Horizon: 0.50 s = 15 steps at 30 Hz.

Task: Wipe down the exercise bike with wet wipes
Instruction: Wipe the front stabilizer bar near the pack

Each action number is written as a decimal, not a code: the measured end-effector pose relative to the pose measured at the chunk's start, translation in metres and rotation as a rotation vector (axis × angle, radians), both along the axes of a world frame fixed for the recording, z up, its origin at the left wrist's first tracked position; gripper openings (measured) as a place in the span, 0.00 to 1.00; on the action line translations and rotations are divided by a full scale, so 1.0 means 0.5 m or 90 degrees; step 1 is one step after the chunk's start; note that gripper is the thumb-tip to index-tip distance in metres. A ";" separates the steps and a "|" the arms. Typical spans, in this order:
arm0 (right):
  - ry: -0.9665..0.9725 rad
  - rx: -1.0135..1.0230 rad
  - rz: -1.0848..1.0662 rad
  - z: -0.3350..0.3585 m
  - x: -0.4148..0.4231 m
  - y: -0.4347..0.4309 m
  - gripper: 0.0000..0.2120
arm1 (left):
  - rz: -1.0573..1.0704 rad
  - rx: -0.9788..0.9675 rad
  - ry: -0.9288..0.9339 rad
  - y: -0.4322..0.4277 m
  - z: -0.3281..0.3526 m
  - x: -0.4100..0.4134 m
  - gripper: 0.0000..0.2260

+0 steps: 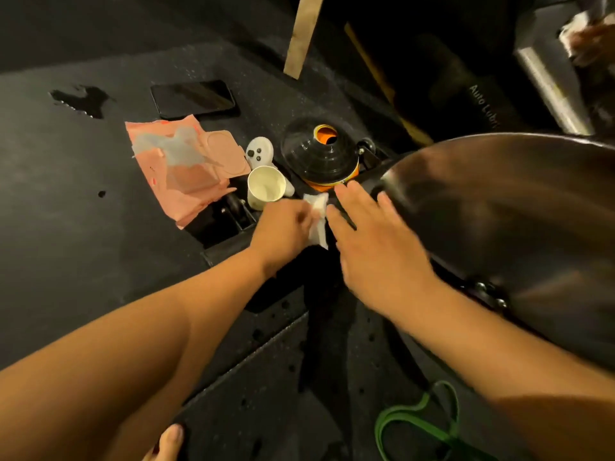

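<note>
Two hands are meeting at the exercise bike's [515,211] dark front frame: the left hand [283,227] is pinching a crumpled white wet wipe [317,214] over it, beside the glossy flywheel housing, while the right hand [372,241] is spreading straight fingers alongside, holding nothing

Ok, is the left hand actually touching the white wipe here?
Touching. The head view shows the left hand gripping the white wipe, which sticks out from its grasp with no gap between them.
</note>
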State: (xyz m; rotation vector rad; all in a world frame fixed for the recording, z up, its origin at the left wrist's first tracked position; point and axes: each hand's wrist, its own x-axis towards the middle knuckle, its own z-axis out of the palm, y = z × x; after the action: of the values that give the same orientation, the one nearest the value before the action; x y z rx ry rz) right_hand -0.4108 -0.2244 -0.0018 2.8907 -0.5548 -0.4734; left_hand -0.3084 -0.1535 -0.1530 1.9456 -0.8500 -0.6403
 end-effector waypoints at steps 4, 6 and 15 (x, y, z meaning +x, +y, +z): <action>-0.018 0.279 -0.182 -0.044 0.026 0.083 0.36 | 0.090 -0.003 0.263 0.118 0.072 0.024 0.06; -0.055 0.380 -0.198 -0.048 0.050 0.111 0.37 | 0.101 0.006 0.297 0.176 0.108 0.024 0.06; -0.132 0.734 -0.435 0.040 0.186 0.305 0.08 | 0.202 0.002 0.375 0.406 0.284 0.098 0.20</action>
State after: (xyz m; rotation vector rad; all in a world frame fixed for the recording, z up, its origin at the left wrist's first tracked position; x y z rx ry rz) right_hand -0.3177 -0.0720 0.0180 3.7332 -1.8522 -0.7693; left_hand -0.2593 0.0494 -0.0112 1.7013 -0.1721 -0.9488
